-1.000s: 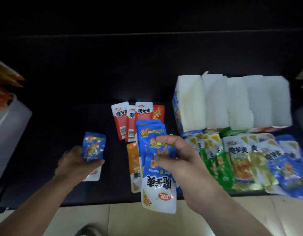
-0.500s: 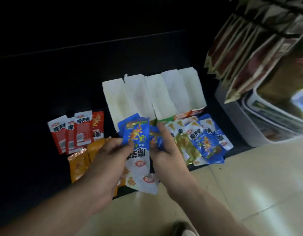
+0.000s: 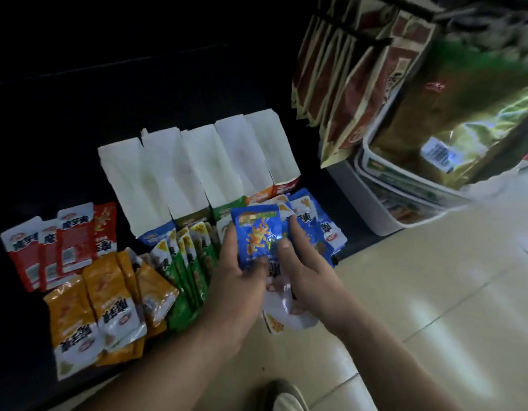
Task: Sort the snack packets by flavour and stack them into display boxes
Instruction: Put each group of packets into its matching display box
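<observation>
Red packets (image 3: pixel 58 247) fanned far left, orange packets (image 3: pixel 105 304) just beside, green packets (image 3: pixel 191 262) next, white-flapped display boxes (image 3: pixel 197 167) behind, then left hand (image 3: pixel 236 280) and right hand (image 3: pixel 307 268) close together, both gripping one blue packet stack (image 3: pixel 256 232) before the boxes, loose blue packets (image 3: pixel 319 223) beyond.

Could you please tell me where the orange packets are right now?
The orange packets lie at lower left of the head view on the dark surface, below the red packets and left of the green packets.
</observation>
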Action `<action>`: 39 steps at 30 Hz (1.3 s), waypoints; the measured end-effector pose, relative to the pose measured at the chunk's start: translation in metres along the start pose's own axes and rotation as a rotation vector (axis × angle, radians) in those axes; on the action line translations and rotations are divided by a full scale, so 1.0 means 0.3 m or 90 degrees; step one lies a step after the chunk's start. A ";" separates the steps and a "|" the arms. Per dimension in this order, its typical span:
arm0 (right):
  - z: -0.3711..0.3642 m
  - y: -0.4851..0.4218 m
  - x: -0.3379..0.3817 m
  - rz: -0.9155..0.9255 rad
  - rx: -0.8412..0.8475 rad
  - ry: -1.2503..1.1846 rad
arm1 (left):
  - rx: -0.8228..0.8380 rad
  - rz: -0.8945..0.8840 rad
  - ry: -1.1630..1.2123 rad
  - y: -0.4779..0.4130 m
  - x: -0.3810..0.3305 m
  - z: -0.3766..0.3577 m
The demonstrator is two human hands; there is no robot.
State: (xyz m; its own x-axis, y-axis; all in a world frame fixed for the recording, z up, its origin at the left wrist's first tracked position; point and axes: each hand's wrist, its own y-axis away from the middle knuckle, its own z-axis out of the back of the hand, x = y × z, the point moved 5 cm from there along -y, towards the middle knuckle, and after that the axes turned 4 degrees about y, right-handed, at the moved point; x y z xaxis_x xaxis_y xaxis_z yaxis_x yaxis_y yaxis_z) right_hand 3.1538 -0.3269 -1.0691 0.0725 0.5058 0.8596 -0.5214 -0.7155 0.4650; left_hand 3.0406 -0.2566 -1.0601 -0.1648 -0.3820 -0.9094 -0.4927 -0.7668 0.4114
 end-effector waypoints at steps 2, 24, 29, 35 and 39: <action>0.061 -0.025 -0.013 0.011 -0.009 0.019 | 0.020 0.010 -0.002 -0.007 0.013 -0.039; 0.246 -0.213 -0.121 -0.024 -0.340 0.216 | -0.019 0.032 -0.022 -0.100 0.052 0.112; 0.139 -0.096 0.007 0.075 -0.243 -0.005 | 0.006 -0.007 -0.003 -0.102 -0.004 0.124; -0.084 -0.048 0.072 -0.048 -0.044 -0.116 | -0.084 0.007 -0.021 -0.063 -0.070 0.219; -0.221 -0.023 0.100 -0.039 -0.049 -0.173 | -0.113 0.056 0.069 -0.025 -0.076 0.309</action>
State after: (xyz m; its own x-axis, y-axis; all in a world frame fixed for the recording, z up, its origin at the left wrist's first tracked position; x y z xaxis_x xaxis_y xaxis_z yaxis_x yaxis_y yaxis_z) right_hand 3.1033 -0.2748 -1.0605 0.3259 0.3910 0.8608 -0.5713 -0.6440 0.5088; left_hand 2.9687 -0.1942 -1.0482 -0.1030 -0.4969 -0.8617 -0.3214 -0.8032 0.5016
